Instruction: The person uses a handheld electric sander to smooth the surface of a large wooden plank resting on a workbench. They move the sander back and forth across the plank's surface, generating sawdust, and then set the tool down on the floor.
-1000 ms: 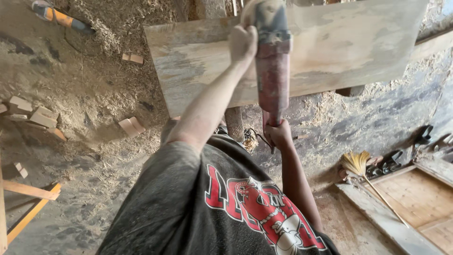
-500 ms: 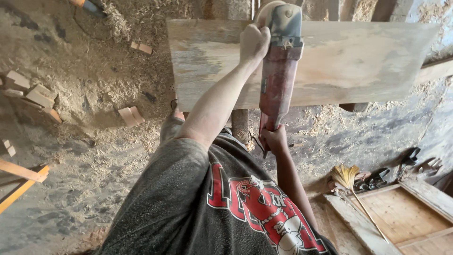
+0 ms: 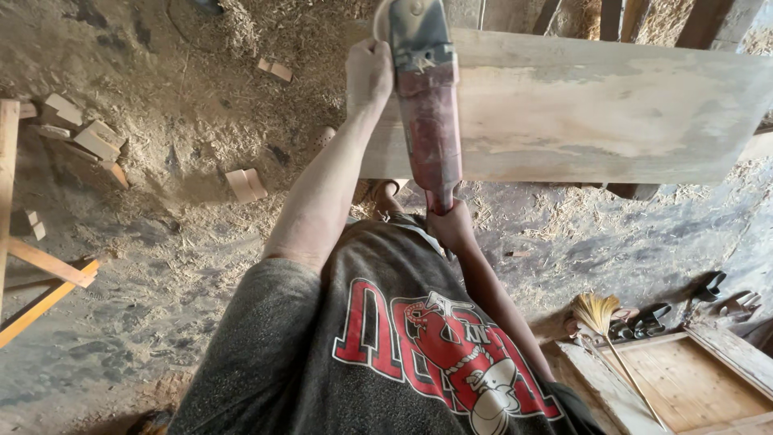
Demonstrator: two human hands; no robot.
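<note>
left hand (image 3: 369,76): you grip the front handle of the red power tool (image 3: 428,113)
right hand (image 3: 452,227): clenched on its rear end
tool: over the board's (image 3: 612,113) left end
room: sawdust floor (image 3: 161,242) open left, wood offcuts (image 3: 88,141) far left

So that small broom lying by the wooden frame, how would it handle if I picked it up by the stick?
The broom would probably feel light: its stick is thin and its straw head small. The fanned bristles look soft, so they would likely flex and sag rather than hold stiff. Lying flat in the sawdust beside the wooden frame, it seems unlikely to roll.

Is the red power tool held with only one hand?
No, the left hand grips its front and the right hand its rear end.
</note>
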